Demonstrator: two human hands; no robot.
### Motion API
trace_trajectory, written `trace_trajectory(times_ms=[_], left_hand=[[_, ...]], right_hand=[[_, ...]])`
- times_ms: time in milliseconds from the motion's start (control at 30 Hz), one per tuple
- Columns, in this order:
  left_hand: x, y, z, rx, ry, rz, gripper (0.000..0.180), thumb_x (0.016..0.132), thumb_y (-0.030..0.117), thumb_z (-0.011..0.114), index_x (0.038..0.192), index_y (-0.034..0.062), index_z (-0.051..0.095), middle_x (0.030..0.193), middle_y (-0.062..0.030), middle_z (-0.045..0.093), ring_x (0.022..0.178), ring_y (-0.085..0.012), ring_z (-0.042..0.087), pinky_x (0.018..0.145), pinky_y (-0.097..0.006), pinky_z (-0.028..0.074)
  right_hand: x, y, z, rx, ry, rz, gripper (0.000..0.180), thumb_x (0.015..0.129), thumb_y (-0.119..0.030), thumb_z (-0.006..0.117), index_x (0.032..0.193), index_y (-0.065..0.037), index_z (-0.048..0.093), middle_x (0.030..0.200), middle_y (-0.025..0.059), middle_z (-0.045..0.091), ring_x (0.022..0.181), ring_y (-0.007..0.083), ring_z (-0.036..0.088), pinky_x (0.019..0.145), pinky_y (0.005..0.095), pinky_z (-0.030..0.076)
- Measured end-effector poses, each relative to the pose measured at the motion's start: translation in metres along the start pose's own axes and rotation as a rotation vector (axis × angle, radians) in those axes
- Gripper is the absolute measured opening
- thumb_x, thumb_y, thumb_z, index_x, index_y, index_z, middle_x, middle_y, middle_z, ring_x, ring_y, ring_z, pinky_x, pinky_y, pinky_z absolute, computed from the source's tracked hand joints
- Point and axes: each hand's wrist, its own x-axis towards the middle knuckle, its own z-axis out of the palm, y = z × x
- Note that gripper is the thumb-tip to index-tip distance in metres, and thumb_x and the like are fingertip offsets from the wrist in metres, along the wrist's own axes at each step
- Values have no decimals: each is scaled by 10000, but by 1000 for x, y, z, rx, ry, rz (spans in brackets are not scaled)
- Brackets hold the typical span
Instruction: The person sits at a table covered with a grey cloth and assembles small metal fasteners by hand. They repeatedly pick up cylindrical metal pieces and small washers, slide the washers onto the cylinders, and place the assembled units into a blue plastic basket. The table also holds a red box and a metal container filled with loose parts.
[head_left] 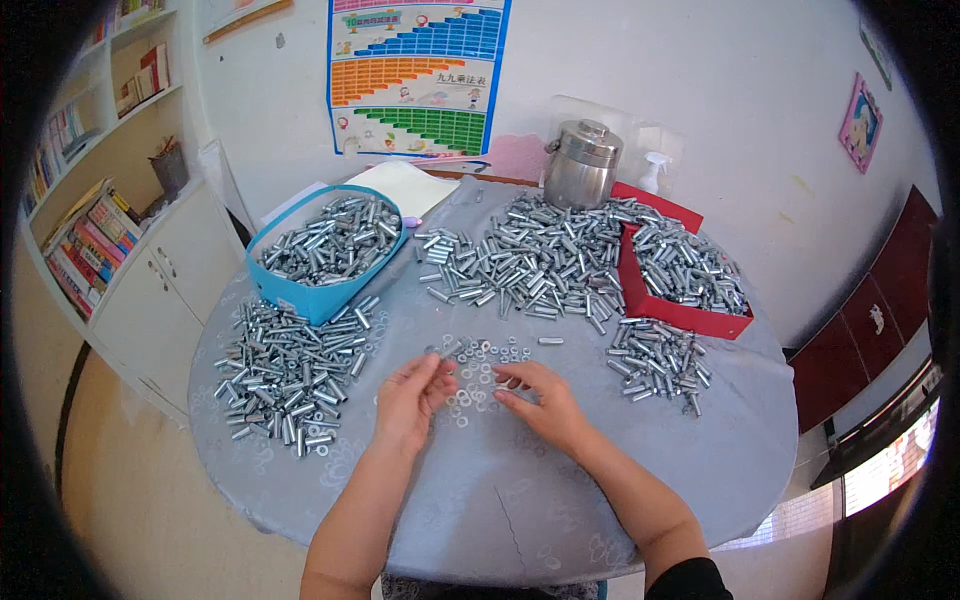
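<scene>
My left hand (412, 398) is closed in a pinch near the middle of the table. A thin metal bolt (455, 351) sticks out from its fingertips to the upper right. Just to the right, my right hand (545, 398) has thumb and forefinger apart beside a scatter of loose washers (462, 398), and I see nothing in its fingers. Small hex nuts (513, 353) lie beyond the right fingertips. One silver metal sleeve (550, 341) lies alone behind the right hand.
A blue bin (318, 298) full of metal sleeve bolts stands back left, with a heap (290, 370) before it. Another heap (545, 255) spreads along the back, beside a steel pot (582, 165). At right, a red box (690, 318) holds more, with a smaller pile (660, 358) before it.
</scene>
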Motion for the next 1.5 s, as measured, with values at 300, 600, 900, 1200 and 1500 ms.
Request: trace_trajectory(times_ms=[300,600,900,1200,1500], left_hand=[[4,6,-7,-7,61,70,195,855,147,616,959,-15,594,873,-124,650,690,-139,622,625,-246,548],[0,-1,0,25,54,26,182,855,139,611,956,-11,593,866,-140,649,648,-133,619,588,-233,544],[-4,-11,6,127,10,-60,189,852,137,614,957,-19,599,867,-139,649,642,-138,618,594,-258,549],[-4,-20,8,177,-73,-145,194,851,129,613,960,-32,611,847,-140,659,649,-155,632,595,-275,556],[-4,-23,7,131,-125,-202,189,858,130,605,952,-34,611,853,-135,658,659,-137,629,597,-263,556]], right_hand=[[0,-8,31,-402,-219,-349,274,746,-147,664,1020,-140,648,956,57,600,908,257,549,813,357,431],[-2,3,20,-347,-245,-326,141,713,-146,649,842,-92,673,865,46,604,877,238,549,801,357,425],[-3,7,3,220,184,244,140,800,-118,660,902,-24,675,845,60,665,743,147,605,680,262,470],[-4,15,7,533,272,218,137,815,-77,649,924,6,661,881,44,664,784,87,590,717,221,467],[-1,9,2,710,149,258,129,813,-50,646,929,1,621,959,68,650,870,114,591,768,237,470]])
